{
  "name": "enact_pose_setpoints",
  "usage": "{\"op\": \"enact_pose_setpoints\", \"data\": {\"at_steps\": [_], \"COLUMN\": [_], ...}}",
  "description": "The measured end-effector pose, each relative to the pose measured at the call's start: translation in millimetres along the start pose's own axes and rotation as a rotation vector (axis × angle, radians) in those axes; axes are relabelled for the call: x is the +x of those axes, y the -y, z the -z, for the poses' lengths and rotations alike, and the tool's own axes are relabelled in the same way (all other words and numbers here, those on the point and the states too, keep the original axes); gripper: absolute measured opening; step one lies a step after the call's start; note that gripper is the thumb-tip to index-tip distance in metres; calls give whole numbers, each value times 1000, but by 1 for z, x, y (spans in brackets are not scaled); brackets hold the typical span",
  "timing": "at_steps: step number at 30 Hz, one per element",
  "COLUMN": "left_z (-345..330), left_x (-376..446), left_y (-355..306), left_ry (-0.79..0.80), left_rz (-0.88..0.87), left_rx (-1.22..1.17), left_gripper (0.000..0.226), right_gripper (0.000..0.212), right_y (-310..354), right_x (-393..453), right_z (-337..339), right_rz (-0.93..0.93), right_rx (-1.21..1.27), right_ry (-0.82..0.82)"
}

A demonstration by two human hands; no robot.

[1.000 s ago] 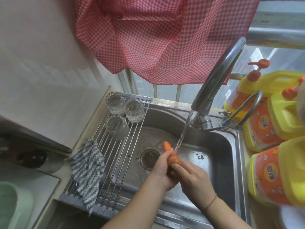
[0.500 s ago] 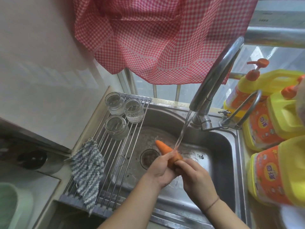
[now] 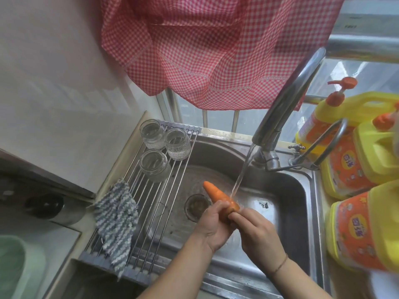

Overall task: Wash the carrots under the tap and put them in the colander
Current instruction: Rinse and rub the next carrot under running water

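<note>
A stainless steel sink (image 3: 287, 190) is seen from above, set under a window half covered by a red gingham curtain (image 3: 216, 50), with running water falling from the tap (image 3: 287, 100) toward the basin. Over the left part of the sink a roll-up drying rack (image 3: 151, 212) is laid, on which three glass jars (image 3: 160, 145) stand and a striped dishcloth (image 3: 116, 223) is draped. Yellow detergent bottles (image 3: 362, 225) are crowded along the right edge. A single carrot (image 3: 218, 196) is held over the drain (image 3: 195, 207), just beside the stream. The lower part of the carrot is wrapped by the left hand (image 3: 212, 227), whose grip is closed round it, while the thick end is pinched by the fingers of the right hand (image 3: 257, 234). Compared with a second ago, the carrot has been tilted from nearly upright to a slant, its tip now pointed up and to the left, and the water now strikes its thick end near the fingers. This is judged to be rubbing and turning in mid-wash, so that a fresh part is brought under the stream. A pale green vessel (image 3: 13, 266) is glimpsed at the lower left on the table; whether it is the colander cannot be told. Nothing is shown to have been placed there yet.
</note>
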State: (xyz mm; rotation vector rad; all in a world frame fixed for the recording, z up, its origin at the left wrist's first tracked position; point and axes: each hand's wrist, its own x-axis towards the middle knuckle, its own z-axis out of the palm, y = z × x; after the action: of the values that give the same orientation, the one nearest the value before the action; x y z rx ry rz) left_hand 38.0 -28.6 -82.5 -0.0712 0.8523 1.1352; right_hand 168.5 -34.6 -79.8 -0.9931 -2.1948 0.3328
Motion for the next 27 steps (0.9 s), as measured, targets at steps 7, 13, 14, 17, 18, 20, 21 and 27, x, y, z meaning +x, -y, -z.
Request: {"op": "enact_pose_setpoints", "data": {"at_steps": [7,13,14,17,18,20,21,27], "left_z": [7,1,1,6,7,9,9,-2], "left_x": [14,1,0,0,-1,-4,-6,-6], "left_y": [9,2,1,-2,-4,-8,-10,-14], "left_ry": [-155,-22,5,66,85,127,137,-77], "left_rz": [60,20,22,1,14,56,85,242], "left_rx": [27,-15,-11,11,4,9,35,181], "left_gripper": [23,24,24,20,24,27,26,36], "right_gripper": [28,35,36,29,29,30,31,46], "right_y": [3,-5,-5,-4,-5,-7,-9,-7], "right_x": [-3,3,4,9,10,13,15,13], "right_z": [-8,-5,-5,-2,0,3,4,-5], "right_rz": [23,-73,-78,-24,10,96,135,325], "right_rx": [-54,11,15,6,-7,-44,-61,-86], "right_ry": [71,47,36,23,25,48,70,200]}}
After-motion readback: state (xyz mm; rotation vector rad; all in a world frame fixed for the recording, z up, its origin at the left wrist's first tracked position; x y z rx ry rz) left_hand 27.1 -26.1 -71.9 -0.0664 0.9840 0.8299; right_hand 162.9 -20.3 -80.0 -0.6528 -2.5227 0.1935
